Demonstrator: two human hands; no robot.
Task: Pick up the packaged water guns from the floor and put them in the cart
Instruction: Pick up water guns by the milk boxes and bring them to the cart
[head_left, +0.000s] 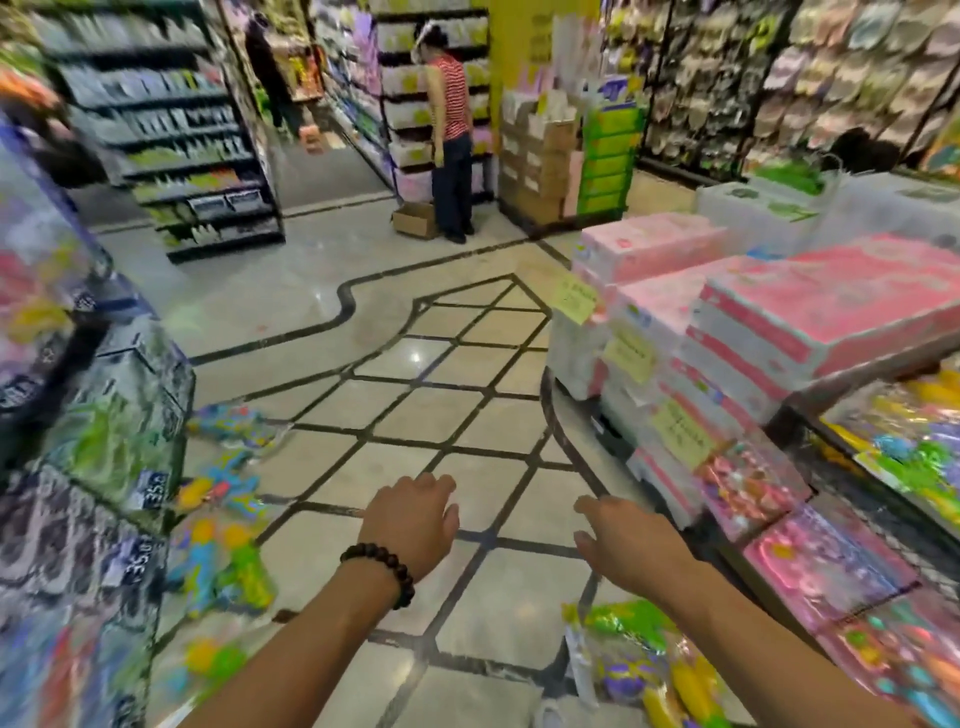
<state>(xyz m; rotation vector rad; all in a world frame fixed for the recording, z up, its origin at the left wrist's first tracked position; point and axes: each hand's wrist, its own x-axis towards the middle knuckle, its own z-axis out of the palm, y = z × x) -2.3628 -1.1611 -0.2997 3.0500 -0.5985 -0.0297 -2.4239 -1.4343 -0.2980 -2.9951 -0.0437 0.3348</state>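
Looking at this one, both hands are out in front and holding nothing. The left hand (415, 519), the one with the bead bracelet (382, 569) on the wrist, has its fingers loosely spread over the tiled floor (431, 415). The right hand (631, 540) is the same deal, fingers relaxed and apart, palm down.

So I'd say we're between pickups, in the reach-for-the-next-one step. The packaged water guns (223, 561) are strewn along the left edge of the floor, right up against the stacked boxes (119, 415) there, with a few more packs further up the aisle (234, 423). Another bag of them (649, 660) lies on the floor low on the right, just under the right forearm.

The cart (883, 431) looks like the wire-sided thing at the right with bright toy packs already in it, but it's blurry enough that I can't swear to it.

Next move probably calls for bending down and pinching a pack by its plastic. Those bags look slippery and floppy, so grabbing an edge or the header seems smarter than scooping.
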